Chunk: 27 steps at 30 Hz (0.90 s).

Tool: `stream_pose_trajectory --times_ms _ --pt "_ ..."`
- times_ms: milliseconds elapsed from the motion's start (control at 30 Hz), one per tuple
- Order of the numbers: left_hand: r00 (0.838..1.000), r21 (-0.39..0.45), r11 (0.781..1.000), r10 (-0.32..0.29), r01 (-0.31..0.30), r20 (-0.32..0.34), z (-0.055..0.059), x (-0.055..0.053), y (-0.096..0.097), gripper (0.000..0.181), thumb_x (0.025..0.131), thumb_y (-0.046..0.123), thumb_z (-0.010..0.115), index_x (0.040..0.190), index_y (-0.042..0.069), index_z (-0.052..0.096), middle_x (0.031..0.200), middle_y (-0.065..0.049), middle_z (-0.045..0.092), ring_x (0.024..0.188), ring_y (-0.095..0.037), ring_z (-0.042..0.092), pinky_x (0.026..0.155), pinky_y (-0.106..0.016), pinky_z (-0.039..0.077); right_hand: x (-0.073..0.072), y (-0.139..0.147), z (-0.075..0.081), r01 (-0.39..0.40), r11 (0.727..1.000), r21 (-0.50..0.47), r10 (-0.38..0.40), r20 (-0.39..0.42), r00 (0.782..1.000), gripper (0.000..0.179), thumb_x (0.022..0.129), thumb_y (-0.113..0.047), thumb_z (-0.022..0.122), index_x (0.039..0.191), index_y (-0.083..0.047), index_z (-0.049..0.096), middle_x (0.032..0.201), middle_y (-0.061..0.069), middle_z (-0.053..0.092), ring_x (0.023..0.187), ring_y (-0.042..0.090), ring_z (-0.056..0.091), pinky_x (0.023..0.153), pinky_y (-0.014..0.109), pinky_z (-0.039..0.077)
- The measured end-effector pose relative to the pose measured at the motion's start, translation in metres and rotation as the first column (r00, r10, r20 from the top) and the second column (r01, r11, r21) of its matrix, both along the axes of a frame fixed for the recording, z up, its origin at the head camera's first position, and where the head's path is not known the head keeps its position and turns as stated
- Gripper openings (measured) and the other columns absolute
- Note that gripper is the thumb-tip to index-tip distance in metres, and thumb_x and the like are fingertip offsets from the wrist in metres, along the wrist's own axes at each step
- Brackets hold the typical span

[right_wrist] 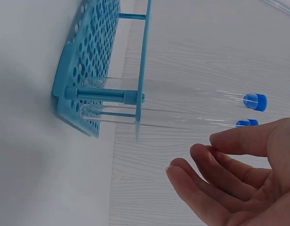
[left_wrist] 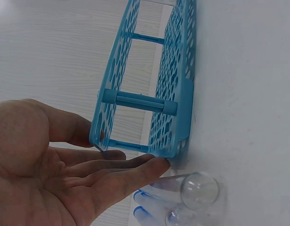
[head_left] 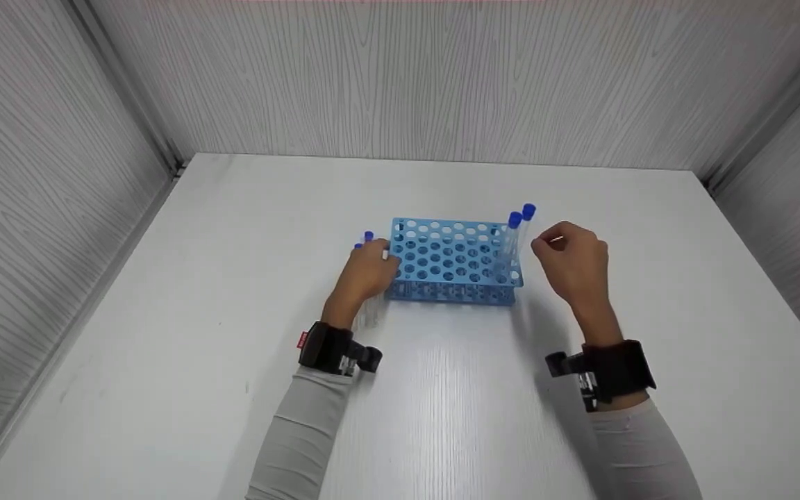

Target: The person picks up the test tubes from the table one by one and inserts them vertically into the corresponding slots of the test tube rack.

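Observation:
A blue test tube rack stands on the white table. At its left end my left hand grips the upper plate between thumb and fingers, as the left wrist view shows. Two clear test tubes with blue caps stand upright in the rack's right end. Just right of these is my right hand, fingers bent loosely and holding nothing; its fingertips are close to the capped tubes in the right wrist view. More blue-capped test tubes lie left of the rack, partly hidden by the left hand.
The white table is bounded by a grey wood-grain panel behind and similar panels at both sides. Each wrist wears a black strap with a small camera mount.

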<state>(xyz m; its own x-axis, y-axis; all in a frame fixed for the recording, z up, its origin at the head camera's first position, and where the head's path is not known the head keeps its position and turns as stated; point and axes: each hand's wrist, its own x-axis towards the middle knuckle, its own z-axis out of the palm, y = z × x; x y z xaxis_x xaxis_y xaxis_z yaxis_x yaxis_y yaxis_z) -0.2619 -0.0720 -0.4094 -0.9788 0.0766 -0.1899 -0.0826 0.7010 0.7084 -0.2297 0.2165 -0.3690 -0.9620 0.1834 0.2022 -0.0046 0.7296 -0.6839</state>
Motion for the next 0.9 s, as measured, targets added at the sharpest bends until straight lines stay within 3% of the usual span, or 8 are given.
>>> stream_pose_trajectory --times_ms 200,433,667,900 --pt "1.000 0.003 1.000 0.011 -0.011 0.016 0.000 -0.001 0.000 0.052 0.104 0.022 0.045 0.151 0.001 0.044 0.153 -0.016 0.050 0.144 -0.033 0.045 0.118 -0.048 0.038 -0.005 0.005 -0.008 -0.034 0.999 -0.012 0.034 0.039 0.999 0.028 0.098 -0.021 0.059 0.113 0.000 0.070 0.110 0.022 0.074 0.099 0.037 0.070 0.083 0.049 0.056" --pt "1.000 0.004 1.000 0.006 -0.007 0.011 0.000 0.000 0.000 0.051 0.104 0.022 0.045 0.151 0.001 0.043 0.151 -0.016 0.052 0.142 -0.032 0.048 0.117 -0.047 0.040 -0.010 0.011 -0.014 -0.091 0.995 -0.035 0.095 0.126 0.988 0.037 0.100 -0.020 0.054 0.129 0.000 0.063 0.126 0.024 0.068 0.121 0.041 0.064 0.100 0.055 0.051" --pt "1.000 0.013 1.000 0.015 -0.015 0.024 0.000 0.000 0.000 0.051 0.105 0.022 0.045 0.151 0.002 0.044 0.152 -0.016 0.051 0.143 -0.032 0.046 0.117 -0.047 0.039 -0.015 0.014 -0.018 -0.150 0.988 -0.024 0.150 0.304 0.941 0.051 0.103 -0.025 0.048 0.147 0.002 0.046 0.144 0.027 0.054 0.137 0.043 0.049 0.110 0.057 0.044" --pt "1.000 0.015 1.000 0.011 -0.011 0.021 0.000 0.000 0.000 0.051 0.104 0.023 0.045 0.152 0.003 0.044 0.151 -0.015 0.052 0.139 -0.031 0.050 0.115 -0.047 0.042 -0.019 0.013 -0.021 -0.176 0.982 -0.069 0.188 0.425 0.885 0.059 0.105 -0.031 0.044 0.153 0.003 0.038 0.154 0.028 0.043 0.143 0.044 0.041 0.115 0.057 0.038"
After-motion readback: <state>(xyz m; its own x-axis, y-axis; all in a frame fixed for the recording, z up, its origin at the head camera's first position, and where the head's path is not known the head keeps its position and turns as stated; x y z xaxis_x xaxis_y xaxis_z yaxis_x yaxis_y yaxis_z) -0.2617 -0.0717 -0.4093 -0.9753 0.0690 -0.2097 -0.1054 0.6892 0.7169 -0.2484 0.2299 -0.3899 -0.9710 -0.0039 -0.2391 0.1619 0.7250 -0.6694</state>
